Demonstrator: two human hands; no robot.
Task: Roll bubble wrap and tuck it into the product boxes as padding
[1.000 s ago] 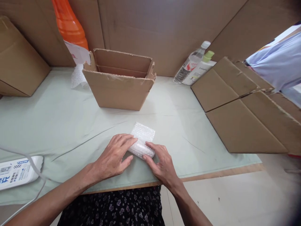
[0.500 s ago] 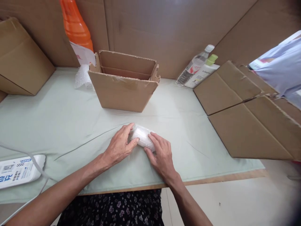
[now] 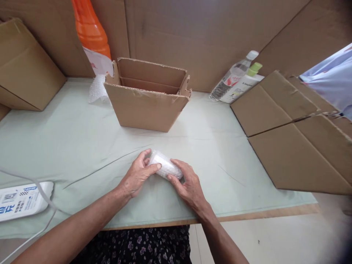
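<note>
A small roll of bubble wrap [image 3: 165, 165], whitish inside, lies tilted between my two hands just above or on the green cloth. My left hand [image 3: 139, 171] grips its left end, thumb on top and fingers behind. Around the right end, my right hand [image 3: 187, 180] is closed with thumb in front and fingers over the far side. What is wrapped inside cannot be made out. Behind the roll stands an open cardboard box [image 3: 144, 109], its top edge uneven.
An orange bottle [image 3: 92, 31] and loose bubble wrap [image 3: 97, 90] stand back left. A clear bottle [image 3: 231, 77] and a white tube [image 3: 243, 86] lean at the right, beside cardboard boxes [image 3: 302, 146]. A white packet [image 3: 24, 200] and a cable [image 3: 41, 187] lie left.
The bubble wrap roll has shifted slightly left and turned a little in my hands. My left hand's fingers have moved lower on its end. The view has swung slightly left.
</note>
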